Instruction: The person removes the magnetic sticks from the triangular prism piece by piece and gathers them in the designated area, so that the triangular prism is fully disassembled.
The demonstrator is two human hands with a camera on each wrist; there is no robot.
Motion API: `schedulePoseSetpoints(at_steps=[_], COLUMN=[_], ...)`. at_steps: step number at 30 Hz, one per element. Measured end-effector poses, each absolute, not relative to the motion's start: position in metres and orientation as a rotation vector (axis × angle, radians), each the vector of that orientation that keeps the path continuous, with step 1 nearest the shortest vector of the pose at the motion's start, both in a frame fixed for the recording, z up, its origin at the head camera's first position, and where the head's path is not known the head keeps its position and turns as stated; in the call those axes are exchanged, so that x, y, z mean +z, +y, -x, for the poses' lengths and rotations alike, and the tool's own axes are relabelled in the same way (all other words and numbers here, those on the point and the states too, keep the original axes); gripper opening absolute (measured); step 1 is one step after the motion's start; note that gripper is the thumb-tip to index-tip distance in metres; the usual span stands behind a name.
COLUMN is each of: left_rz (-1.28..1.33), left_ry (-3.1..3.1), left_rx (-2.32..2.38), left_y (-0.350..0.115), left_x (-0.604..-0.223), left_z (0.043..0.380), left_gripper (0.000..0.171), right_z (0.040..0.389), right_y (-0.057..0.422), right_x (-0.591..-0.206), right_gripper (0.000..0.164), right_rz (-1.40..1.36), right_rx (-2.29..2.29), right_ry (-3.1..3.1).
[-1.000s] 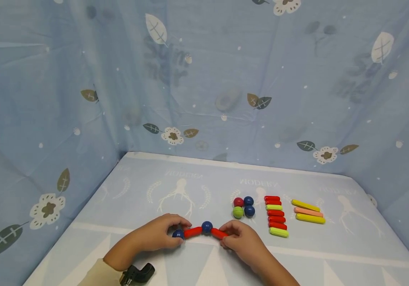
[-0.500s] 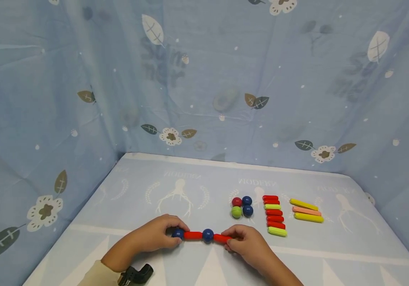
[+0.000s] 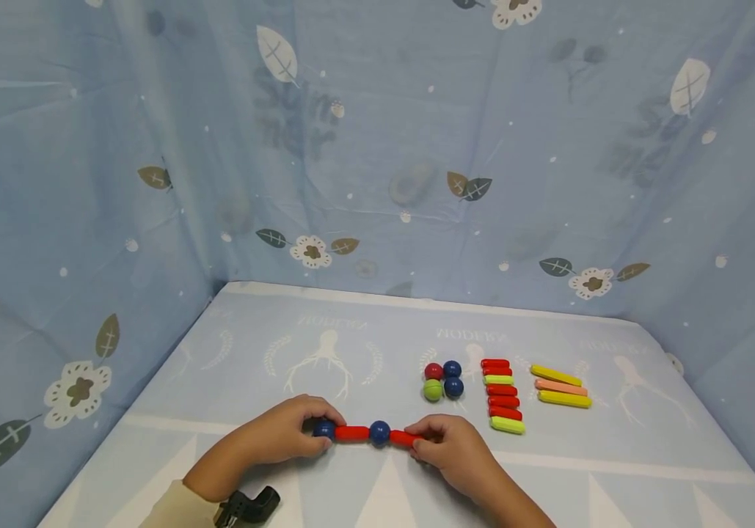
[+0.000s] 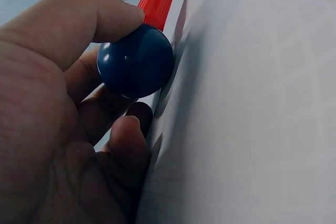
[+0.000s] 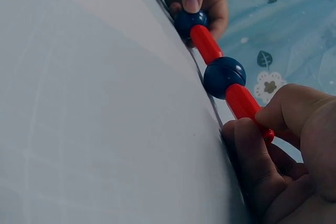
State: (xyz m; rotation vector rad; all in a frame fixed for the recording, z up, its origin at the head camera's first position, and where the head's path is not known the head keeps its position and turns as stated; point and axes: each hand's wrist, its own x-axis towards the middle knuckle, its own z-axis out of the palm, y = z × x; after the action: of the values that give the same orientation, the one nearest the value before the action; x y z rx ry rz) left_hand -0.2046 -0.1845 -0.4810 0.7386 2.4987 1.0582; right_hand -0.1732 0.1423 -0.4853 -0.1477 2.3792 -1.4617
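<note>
A chain of two blue balls and two red rods lies nearly straight between my hands, low at the table. My left hand grips the blue ball at its left end, thumb on top near the joint with the first red rod. The second blue ball sits mid-chain, joined to a rod on each side. My right hand pinches the other red rod near its free end between thumb and fingers. Part of that rod is hidden by the fingers.
Beyond my right hand sit a red ball, a green ball and two blue balls. A column of short red and lime rods lies right of them, then longer yellow rods and an orange rod. Patterned curtains enclose the table.
The chain was bent upward at the middle ball a second ago and is now nearly straight. My right hand and its rod shifted slightly; the view has turned a little to the right.
</note>
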Motion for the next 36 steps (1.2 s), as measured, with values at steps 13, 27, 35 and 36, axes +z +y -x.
schedulePoseSetpoints(at_steps=[13,27,35,36], left_rz=[-0.736,-0.737,-0.744,-0.746], left_ry=[2.500,2.519,2.510,2.510], left_rx=[1.061,1.038,1.053,1.054], left_y=[-0.187,-0.184,-0.185,-0.185], left_x=[-0.482,-0.481,-0.483,-0.484], left_z=[0.206,0.205,0.205,0.205], left_gripper=[0.024,0.024,0.024,0.024], right_z=[0.172,0.168,0.163,0.163], right_y=[0.137,0.159,0.177,0.179], right_x=[-0.485,-0.489,-0.489,-0.489], right_gripper=[0.018,0.022,0.022,0.022], right_rz=[0.157,0.060,-0.061,-0.078], right_rx=[-1.361,-1.376,-1.381,-1.383], right_ry=[2.472,2.480,2.517,2.517])
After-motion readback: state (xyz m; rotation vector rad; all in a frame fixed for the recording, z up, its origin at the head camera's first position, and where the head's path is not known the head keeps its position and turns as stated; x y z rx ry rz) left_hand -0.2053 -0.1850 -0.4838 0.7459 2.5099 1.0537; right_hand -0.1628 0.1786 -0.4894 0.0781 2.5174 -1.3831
